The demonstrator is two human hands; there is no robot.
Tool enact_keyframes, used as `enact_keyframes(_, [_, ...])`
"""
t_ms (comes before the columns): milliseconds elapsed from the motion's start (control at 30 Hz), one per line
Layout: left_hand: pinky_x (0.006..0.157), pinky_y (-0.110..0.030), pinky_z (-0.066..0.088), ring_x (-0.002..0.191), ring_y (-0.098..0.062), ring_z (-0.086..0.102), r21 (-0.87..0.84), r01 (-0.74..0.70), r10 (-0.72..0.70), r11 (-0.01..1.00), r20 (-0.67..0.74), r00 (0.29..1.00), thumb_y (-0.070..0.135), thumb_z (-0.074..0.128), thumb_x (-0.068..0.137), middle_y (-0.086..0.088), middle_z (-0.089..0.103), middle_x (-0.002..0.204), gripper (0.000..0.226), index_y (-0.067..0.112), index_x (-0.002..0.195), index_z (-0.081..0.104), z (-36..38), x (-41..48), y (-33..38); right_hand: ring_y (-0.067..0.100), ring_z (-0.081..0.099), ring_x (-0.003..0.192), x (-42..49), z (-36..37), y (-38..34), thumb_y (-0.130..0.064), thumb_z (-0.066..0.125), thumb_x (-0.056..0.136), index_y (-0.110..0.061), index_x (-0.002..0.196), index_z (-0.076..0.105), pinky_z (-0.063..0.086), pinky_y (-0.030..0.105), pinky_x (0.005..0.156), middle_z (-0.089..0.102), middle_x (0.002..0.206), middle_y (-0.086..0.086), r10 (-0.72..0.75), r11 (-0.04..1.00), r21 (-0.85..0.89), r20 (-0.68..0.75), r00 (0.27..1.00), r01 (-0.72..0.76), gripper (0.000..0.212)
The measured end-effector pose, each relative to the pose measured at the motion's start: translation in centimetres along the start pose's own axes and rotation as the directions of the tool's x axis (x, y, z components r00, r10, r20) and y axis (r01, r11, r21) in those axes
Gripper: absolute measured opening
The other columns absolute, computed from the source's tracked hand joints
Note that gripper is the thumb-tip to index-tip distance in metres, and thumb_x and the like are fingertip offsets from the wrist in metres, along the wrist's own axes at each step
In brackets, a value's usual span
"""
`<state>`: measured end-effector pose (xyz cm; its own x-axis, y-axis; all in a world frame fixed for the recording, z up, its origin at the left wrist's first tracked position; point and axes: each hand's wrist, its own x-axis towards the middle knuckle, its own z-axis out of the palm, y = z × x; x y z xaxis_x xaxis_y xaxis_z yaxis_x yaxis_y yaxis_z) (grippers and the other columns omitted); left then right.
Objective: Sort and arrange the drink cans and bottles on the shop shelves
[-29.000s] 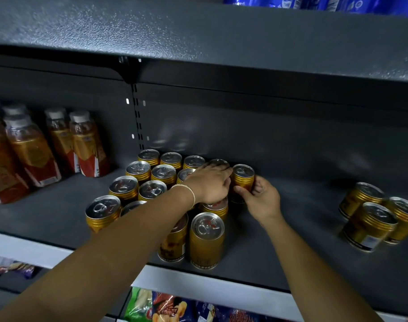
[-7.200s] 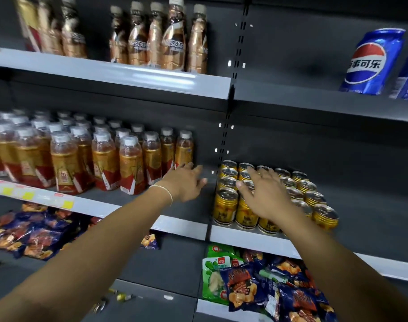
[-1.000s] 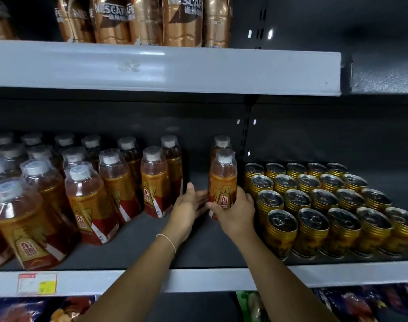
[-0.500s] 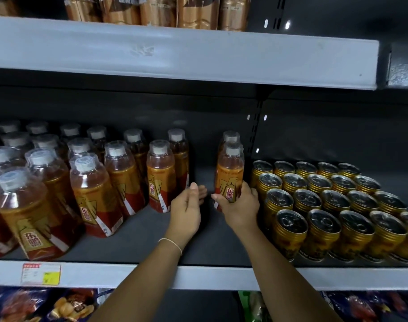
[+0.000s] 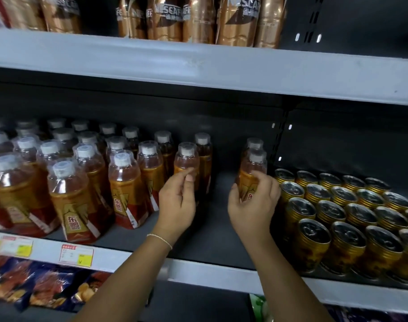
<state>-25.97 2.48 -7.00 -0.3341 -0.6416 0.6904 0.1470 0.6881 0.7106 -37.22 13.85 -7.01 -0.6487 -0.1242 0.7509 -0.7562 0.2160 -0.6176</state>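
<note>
Amber drink bottles with white caps and gold-red labels [image 5: 124, 189] stand in rows on the left of the middle shelf [image 5: 210, 274]. Two more of them stand apart to the right, one behind the other, next to the gold cans [image 5: 347, 238]. My right hand [image 5: 254, 208] grips the front bottle of that pair [image 5: 256, 163] at its label, thumb on the left, fingers on the right. My left hand [image 5: 177, 201] hovers in front of the rightmost bottle of the rows [image 5: 186, 159], fingers loosely curled, holding nothing.
A bare strip of shelf floor [image 5: 221, 217] lies between the bottle rows and the pair. The upper shelf [image 5: 198, 66] carries brown Nescafe bottles [image 5: 198, 19]. Price tags [image 5: 76, 255] sit on the shelf edge, snack bags [image 5: 35, 287] below.
My left hand has moved left from the gripped bottle towards the bottle rows and its fingers have curled. My right hand stays on the front bottle of the pair.
</note>
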Motion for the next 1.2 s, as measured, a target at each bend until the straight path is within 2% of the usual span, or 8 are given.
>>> enact_keyframes(133, [0.099, -0.038, 0.050, 0.115, -0.011, 0.060, 0.018, 0.010, -0.009, 1.000, -0.060, 0.998, 0.021, 0.041, 0.099, -0.001, 0.065, 0.120, 0.034, 0.010, 0.124, 0.061, -2.4, 1.0, -0.3, 0.025, 0.059, 0.106, -1.1, 2.6, -2.4, -0.014, 0.078, 0.081, -0.004, 0.117, 0.064, 0.052, 0.041, 0.090, 0.062, 0.109, 0.009, -0.109, 0.985, 0.162, 0.266, 0.958, 0.067, 0.040])
enact_keyframes(333, [0.105, -0.037, 0.047, 0.121, -0.012, 0.057, 0.000, 0.103, -0.103, 0.995, -0.019, 0.995, 0.022, 0.039, 0.096, -0.005, 0.063, 0.126, 0.041, 0.007, 0.131, 0.056, -3.8, 1.4, -0.6, 0.029, 0.048, 0.130, -1.6, 7.2, -3.2, -0.041, 0.082, 0.075, -0.012, 0.150, 0.035, 0.042, 0.040, 0.108, 0.047, 0.142, 0.013, 0.130, 0.985, -0.003, 0.672, 0.729, -0.173, 0.093])
enact_keyframes(500, [0.107, -0.029, 0.043, 0.122, -0.015, 0.056, 0.058, 0.132, -0.135, 0.990, 0.044, 0.990, 0.015, 0.043, 0.099, -0.007, 0.062, 0.128, 0.036, 0.004, 0.130, 0.057, -4.3, 1.2, -0.6, 0.029, 0.057, 0.120, -1.1, 9.0, -2.7, -0.037, 0.083, 0.074, -0.013, 0.144, 0.041, 0.048, 0.040, 0.101, 0.056, 0.133, 0.012, 0.204, 0.971, -0.032, 0.632, 0.748, -0.238, 0.084])
enact_keyframes(667, [0.092, 0.000, 0.037, 0.116, -0.010, 0.055, 0.171, 0.164, -0.190, 0.971, 0.147, 0.971, -0.001, 0.052, 0.094, -0.006, 0.058, 0.129, 0.042, 0.005, 0.136, 0.052, -4.3, 0.5, -1.8, 0.021, 0.065, 0.111, -0.7, 7.9, -1.0, -0.019, 0.085, 0.073, -0.014, 0.137, 0.048, 0.054, 0.044, 0.097, 0.064, 0.122, 0.008, 0.177, 0.934, 0.095, 0.711, 0.680, -0.344, 0.074])
enact_keyframes(767, [0.095, -0.013, 0.045, 0.114, -0.013, 0.057, 0.257, 0.182, -0.253, 0.949, 0.275, 0.928, 0.002, 0.062, 0.088, 0.000, 0.056, 0.128, 0.056, 0.007, 0.142, 0.046, -4.1, 0.1, -2.4, 0.014, 0.067, 0.106, -0.9, 6.2, -0.2, -0.009, 0.084, 0.075, -0.019, 0.130, 0.052, 0.054, 0.041, 0.098, 0.067, 0.117, 0.001, 0.141, 0.916, 0.153, 0.742, 0.656, -0.370, 0.065])
enact_keyframes(833, [0.098, -0.026, 0.048, 0.108, -0.008, 0.059, 0.280, 0.121, -0.234, 0.952, 0.417, 0.878, 0.006, 0.069, 0.083, 0.010, 0.059, 0.122, 0.057, 0.014, 0.137, 0.052, -3.8, -0.1, -2.6, 0.005, 0.068, 0.103, -0.9, 4.7, 0.3, -0.004, 0.081, 0.077, -0.034, 0.122, 0.052, 0.054, 0.035, 0.098, 0.068, 0.113, -0.006, 0.109, 0.909, 0.182, 0.765, 0.635, -0.376, 0.061])
enact_keyframes(967, [0.093, -0.003, 0.037, 0.118, -0.003, 0.055, 0.283, 0.182, -0.316, 0.942, 0.558, 0.767, 0.017, 0.078, 0.079, 0.014, 0.060, 0.127, 0.073, 0.026, 0.143, 0.043, -2.6, -0.7, -2.4, -0.009, 0.062, 0.105, -1.2, 1.7, 1.1, 0.001, 0.076, 0.081, -0.043, 0.117, 0.049, 0.050, 0.012, 0.088, 0.065, 0.115, -0.016, 0.081, 0.897, 0.216, 0.778, 0.623, -0.386, 0.063])
enact_keyframes(1200, [0.088, -0.001, 0.037, 0.109, 0.004, 0.056, 0.284, 0.153, -0.305, 0.946, 0.628, 0.716, 0.024, 0.083, 0.076, 0.018, 0.061, 0.121, 0.076, 0.026, 0.141, 0.044, 0.3, -1.4, -1.4, 0.008, 0.055, 0.127, -2.3, -2.4, 2.8, -0.009, 0.081, 0.080, -0.022, 0.147, 0.040, 0.045, 0.035, 0.109, 0.058, 0.137, -0.005, 0.199, 0.858, 0.190, 0.734, 0.649, -0.478, 0.079])
